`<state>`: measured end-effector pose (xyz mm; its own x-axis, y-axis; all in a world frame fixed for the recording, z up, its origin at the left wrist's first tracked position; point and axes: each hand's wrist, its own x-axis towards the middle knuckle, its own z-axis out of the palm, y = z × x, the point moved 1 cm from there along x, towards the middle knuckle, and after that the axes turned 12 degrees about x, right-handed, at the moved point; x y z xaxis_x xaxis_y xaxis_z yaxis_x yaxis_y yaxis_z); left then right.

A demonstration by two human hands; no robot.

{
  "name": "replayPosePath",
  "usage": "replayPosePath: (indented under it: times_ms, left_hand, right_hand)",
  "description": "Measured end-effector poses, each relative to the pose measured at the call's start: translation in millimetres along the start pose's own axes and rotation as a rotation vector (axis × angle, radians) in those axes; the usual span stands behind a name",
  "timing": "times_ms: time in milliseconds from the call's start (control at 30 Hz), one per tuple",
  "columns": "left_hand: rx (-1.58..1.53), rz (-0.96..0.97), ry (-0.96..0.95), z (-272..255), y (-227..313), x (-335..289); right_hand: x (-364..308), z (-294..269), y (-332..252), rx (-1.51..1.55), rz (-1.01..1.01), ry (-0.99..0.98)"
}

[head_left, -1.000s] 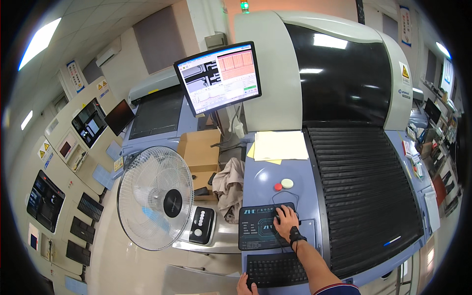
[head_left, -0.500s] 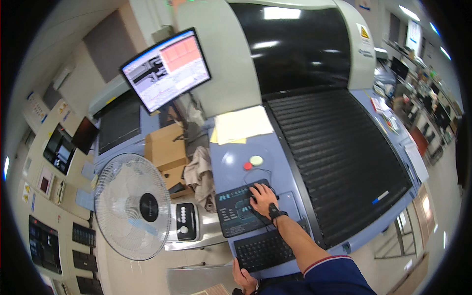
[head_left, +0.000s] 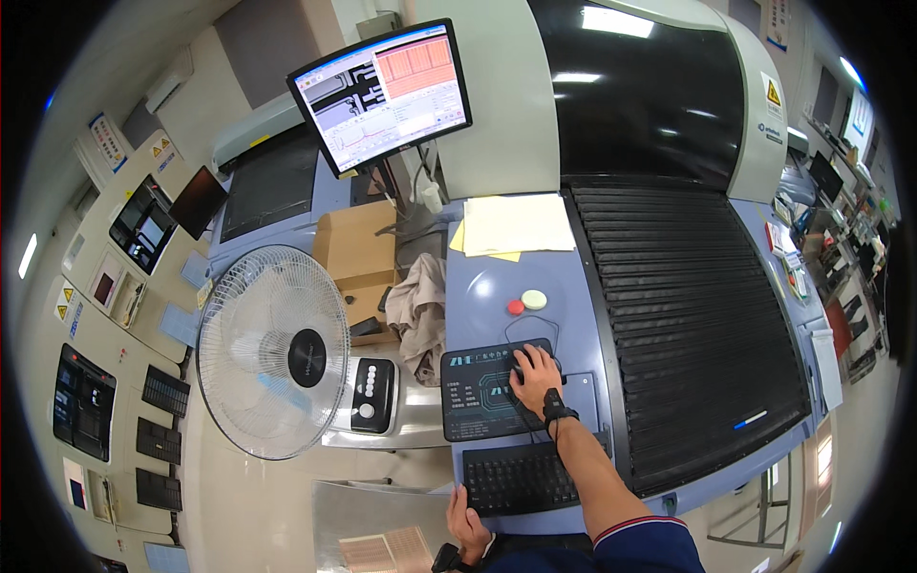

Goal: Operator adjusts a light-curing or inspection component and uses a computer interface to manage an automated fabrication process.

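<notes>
My right hand [head_left: 535, 374] rests over a black computer mouse [head_left: 522, 360] on a dark mouse pad [head_left: 475, 392], fingers curled around it; a black band sits on that wrist. A black keyboard [head_left: 521, 477] lies just below the pad. My left hand [head_left: 468, 526] grips the lower left edge of the blue console [head_left: 487, 277] beside the keyboard. A monitor [head_left: 382, 94] above shows graphs and a grey image.
A red button [head_left: 515, 307] and a pale round button [head_left: 534, 300] sit above the pad. Yellow papers [head_left: 514, 225] lie higher up. A white fan [head_left: 274, 350], a cardboard box [head_left: 358, 250], a crumpled cloth [head_left: 420, 310] and a ribbed black cover [head_left: 688, 315] surround the console.
The view has tilted and shifted, so the console and monitor sit differently in the picture. My right hand stays on the mouse and my left hand stays at the console edge.
</notes>
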<state>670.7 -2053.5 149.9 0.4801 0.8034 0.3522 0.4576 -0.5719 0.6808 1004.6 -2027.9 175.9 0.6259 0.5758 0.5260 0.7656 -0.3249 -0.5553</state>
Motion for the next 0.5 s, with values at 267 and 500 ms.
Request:
replayPosePath:
  times_ms: [267, 500]
  left_hand:
    - [-0.015, -0.009, 0.019, 6.2, 2.6, 0.2]
    - [0.002, 0.032, 0.021, 7.9, 5.1, -2.1]
  right_hand:
    - [1.7, -5.1, 3.8, -0.012, 0.001, 0.0]
    - [5.7, 0.4, 7.7, -0.016, 0.01, -0.012]
